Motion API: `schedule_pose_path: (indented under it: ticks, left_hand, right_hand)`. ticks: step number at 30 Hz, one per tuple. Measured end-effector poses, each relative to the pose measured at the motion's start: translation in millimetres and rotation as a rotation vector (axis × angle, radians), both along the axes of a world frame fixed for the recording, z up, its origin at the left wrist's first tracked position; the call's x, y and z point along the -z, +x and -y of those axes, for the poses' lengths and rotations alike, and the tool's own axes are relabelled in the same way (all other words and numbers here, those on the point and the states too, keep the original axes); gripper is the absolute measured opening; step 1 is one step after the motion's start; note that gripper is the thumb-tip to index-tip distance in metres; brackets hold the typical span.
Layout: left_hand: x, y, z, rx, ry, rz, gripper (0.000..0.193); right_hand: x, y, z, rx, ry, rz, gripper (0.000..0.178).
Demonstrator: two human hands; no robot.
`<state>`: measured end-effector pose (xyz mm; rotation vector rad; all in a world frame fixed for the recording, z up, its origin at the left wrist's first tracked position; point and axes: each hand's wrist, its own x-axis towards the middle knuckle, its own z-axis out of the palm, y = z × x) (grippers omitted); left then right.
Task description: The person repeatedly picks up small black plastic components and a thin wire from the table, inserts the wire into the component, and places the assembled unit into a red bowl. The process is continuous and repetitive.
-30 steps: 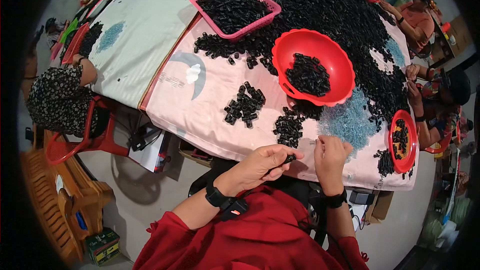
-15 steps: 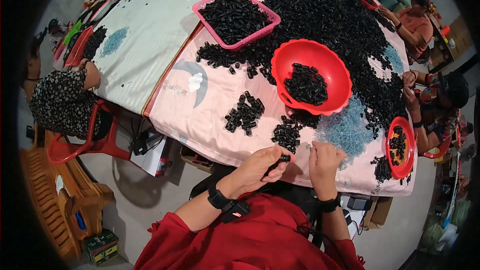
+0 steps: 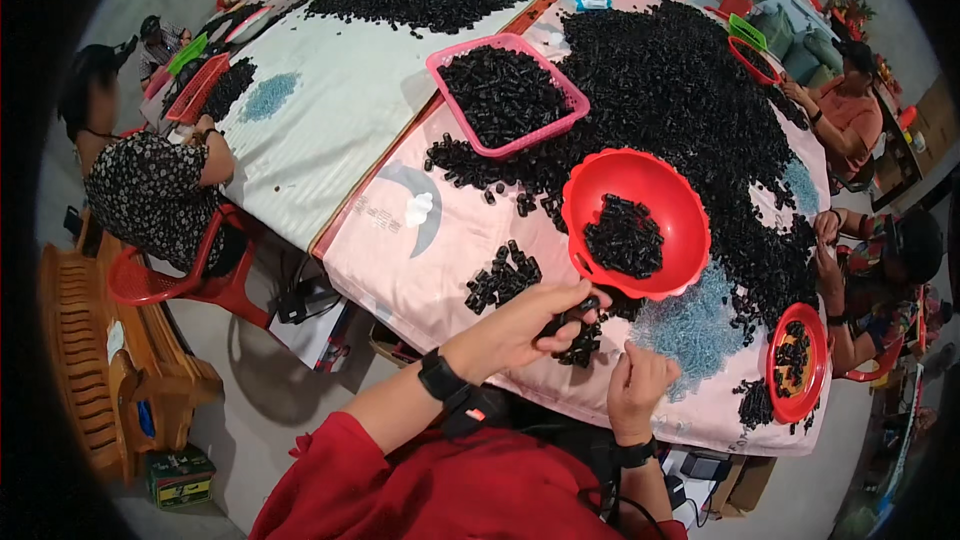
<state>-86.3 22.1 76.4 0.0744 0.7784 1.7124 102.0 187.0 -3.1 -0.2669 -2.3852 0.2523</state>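
Note:
My left hand (image 3: 545, 322) is closed around small black cylindrical plastic pieces (image 3: 574, 316) above the table's near edge, close to the red scalloped bowl (image 3: 588, 190). More black pieces lie in that bowl. Under the left hand, a small heap of black parts (image 3: 580, 348) is partly hidden. To its left sits another little cluster of black parts (image 3: 503, 277). My right hand (image 3: 640, 382) is closed with fingers curled, beside a pile of tiny clear bluish pieces (image 3: 690, 325). Whatever its fingertips hold is too small to make out.
A pink basket (image 3: 508, 95) full of black parts stands beyond, next to a broad black heap (image 3: 680, 80). A red oval tray (image 3: 798, 365) lies at the right edge. People sit along both sides, one on a red chair (image 3: 190, 265) at left.
The view has tilted up, so the table sits lower in the picture. My left hand has moved forward over the table toward the red bowl. My right hand stays near the bluish pile.

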Motion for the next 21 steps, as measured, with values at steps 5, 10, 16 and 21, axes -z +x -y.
schedule_pose_path:
  ticks: [5, 10, 16, 21]
  left_hand:
    - [-18, -38, -58, -0.020, -0.144, -0.394, 0.027]
    - [-1, -63, -98, -0.027, -0.233, -0.485, 0.024]
    - [-21, -55, -97, -0.096, -0.354, -0.544, 0.044]
    - [-18, -83, -43, -0.121, -0.304, -0.660, 0.044]
  right_hand:
    - [-3, -2, 2, 0.021, -0.005, -0.055, 0.026]
    - [2, -3, 0, -0.003, -0.042, -0.056, 0.028]
    - [1, 0, -2, -0.011, -0.071, -0.047, 0.030]
    - [4, 0, -1, -0.024, -0.095, -0.048, 0.030]
